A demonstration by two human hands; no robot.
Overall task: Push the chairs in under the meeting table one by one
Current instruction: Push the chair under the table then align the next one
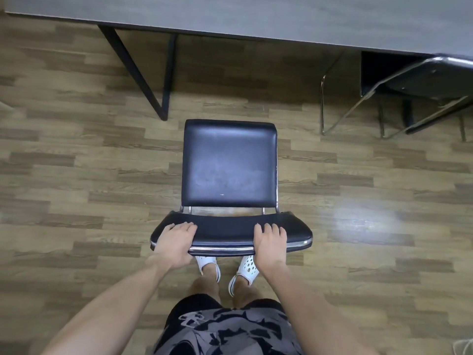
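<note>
Chairs number two in my head view. The near chair (229, 162) stands on the wooden floor (76, 149) straight ahead of me, its black seat facing the one grey surface (256, 16) and lying wholly out from under it, with the seat's front edge near the foot of one black V-shaped leg (163, 108). The second chair (430, 83) sits at the far right against the surface's edge, chrome frame showing; how far under it goes I cannot tell. Both hands are on the near chair's backrest (230, 233): my left hand (174, 242) grips its left part and my right hand (270, 242) its right part, the fingers of each curled over the padded top. Two white shoes (247, 267) show just behind the backrest
</note>
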